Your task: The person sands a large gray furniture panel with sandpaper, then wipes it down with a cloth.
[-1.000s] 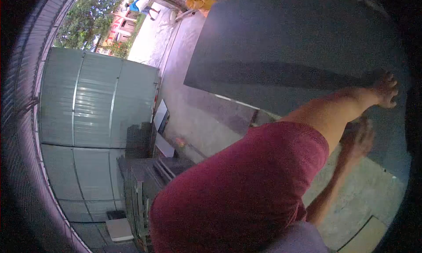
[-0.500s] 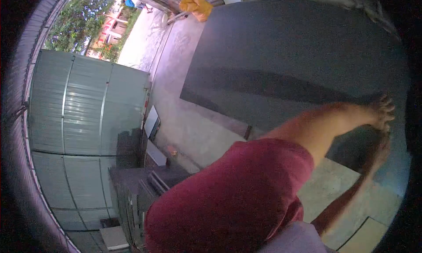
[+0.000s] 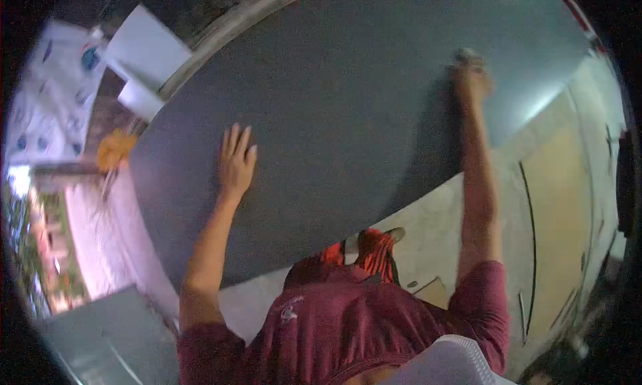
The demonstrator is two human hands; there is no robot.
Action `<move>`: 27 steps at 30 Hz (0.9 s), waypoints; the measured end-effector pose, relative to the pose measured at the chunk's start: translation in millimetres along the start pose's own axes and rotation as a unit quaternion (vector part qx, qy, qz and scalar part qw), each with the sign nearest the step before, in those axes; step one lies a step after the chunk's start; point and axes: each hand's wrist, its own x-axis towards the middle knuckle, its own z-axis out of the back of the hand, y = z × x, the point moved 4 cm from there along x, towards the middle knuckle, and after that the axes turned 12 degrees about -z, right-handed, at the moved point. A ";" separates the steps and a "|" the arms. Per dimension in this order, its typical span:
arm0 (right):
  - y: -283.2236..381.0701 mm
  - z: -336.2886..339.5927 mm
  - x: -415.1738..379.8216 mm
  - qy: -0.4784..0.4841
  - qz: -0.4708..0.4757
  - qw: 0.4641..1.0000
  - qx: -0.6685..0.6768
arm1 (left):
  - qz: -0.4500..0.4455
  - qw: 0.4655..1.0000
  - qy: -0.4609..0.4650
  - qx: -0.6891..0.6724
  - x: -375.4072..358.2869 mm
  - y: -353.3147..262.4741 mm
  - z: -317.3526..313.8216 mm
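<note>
A large dark grey sheet point(image 3: 321, 117) spreads across the middle of the view. On its left part lies my left hand point(image 3: 237, 161), palm down with the fingers stretched and slightly apart. My right hand point(image 3: 473, 80) is farther out on the right part of the sheet, its fingers bent around a small greyish item point(image 3: 468, 54) that is too blurred to identify. Both forearms reach over the sheet's near edge, and a shadow falls beside the right one.
White panels point(image 3: 148, 44) and an orange cloth point(image 3: 116, 149) lie beyond the sheet's left edge. A patterned white sheet point(image 3: 50, 90) is at the far left. A yellowish board point(image 3: 558, 224) lies at right, and metal sheeting point(image 3: 110, 338) at lower left.
The view has turned from the side to face the dark sheet. My hands, close together before, are now wide apart, the left one flat and the right one farther out.
</note>
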 end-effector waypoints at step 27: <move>250.2 82.1 -40.4 0.310 0.308 0.881 0.180 | 0.089 0.988 0.124 0.001 86.5 -53.1 29.7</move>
